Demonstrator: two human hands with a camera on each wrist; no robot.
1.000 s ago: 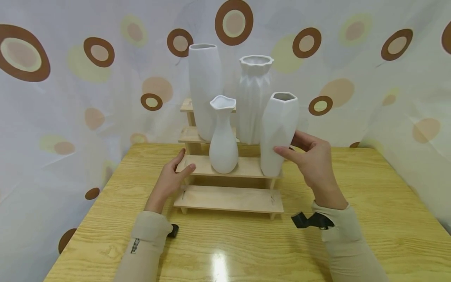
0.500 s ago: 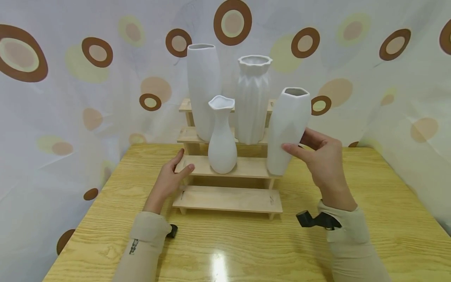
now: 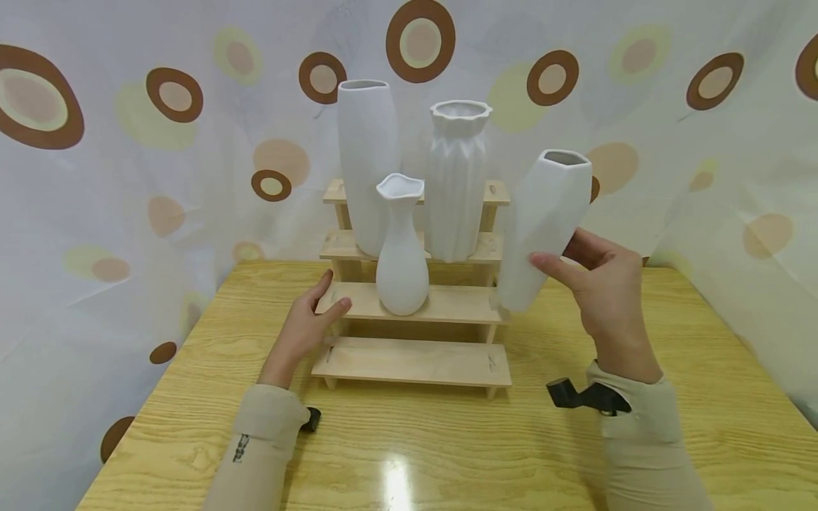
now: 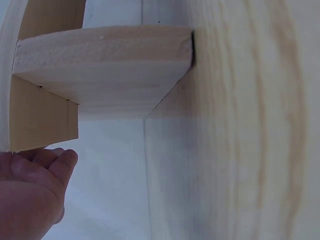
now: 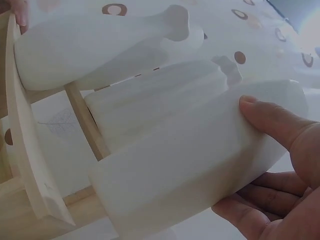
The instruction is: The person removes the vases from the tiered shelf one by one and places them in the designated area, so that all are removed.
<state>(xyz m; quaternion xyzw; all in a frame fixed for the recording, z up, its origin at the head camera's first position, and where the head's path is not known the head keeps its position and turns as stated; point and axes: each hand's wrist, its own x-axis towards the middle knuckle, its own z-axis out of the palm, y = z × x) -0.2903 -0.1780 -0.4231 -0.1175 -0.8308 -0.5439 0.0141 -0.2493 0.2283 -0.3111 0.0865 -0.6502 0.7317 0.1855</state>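
In the head view, my right hand [image 3: 610,301] holds a white faceted vase [image 3: 543,227] between thumb and fingers. The vase leans to the right, its base by the right end of a tiered wooden display stand [image 3: 412,360]. My left hand [image 3: 302,328] grips the left end of the stand's second shelf from the bottom, where a slim white vase [image 3: 402,277] with a wavy rim stands. In the left wrist view, curled fingers [image 4: 62,167] lie against the shelf end. The right wrist view has the thumb [image 5: 265,115] on one side of the vase, fingers on the other.
A tall white vase [image 3: 367,156] and a fluted white vase [image 3: 456,191] stand higher on the stand, behind the slim one. The stand is on a wood-grain table [image 3: 358,454]. A patterned cloth [image 3: 211,156] hangs behind it.
My right hand has carried the faceted vase up and right, off the second shelf, tilting it further right. The left hand stays at the shelf end.
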